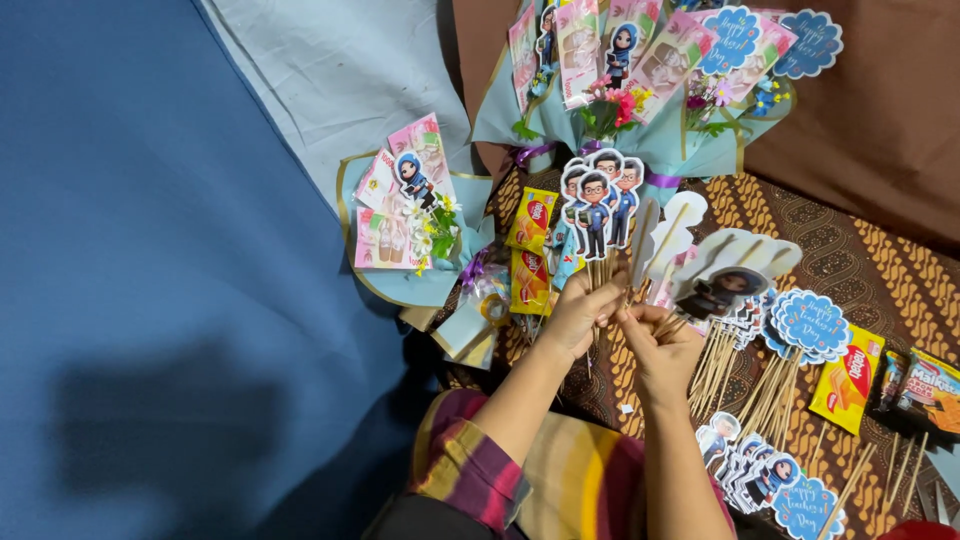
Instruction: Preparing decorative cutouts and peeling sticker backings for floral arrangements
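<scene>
Left hand (578, 312) pinches the sticks of cartoon toppers (598, 205), holding them up like a fan, so right hand (655, 338) can pinch one stick.

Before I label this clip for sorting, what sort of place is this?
Likely a home craft spot on the floor: batik cloth, finished paper bouquets, and loose cartoon toppers on sticks held in both hands.

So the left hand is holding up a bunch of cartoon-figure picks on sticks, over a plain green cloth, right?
Not quite. The head view shows the left hand holding the cartoon-figure picks on sticks, but over a brown patterned cloth, not a plain green one.
</scene>
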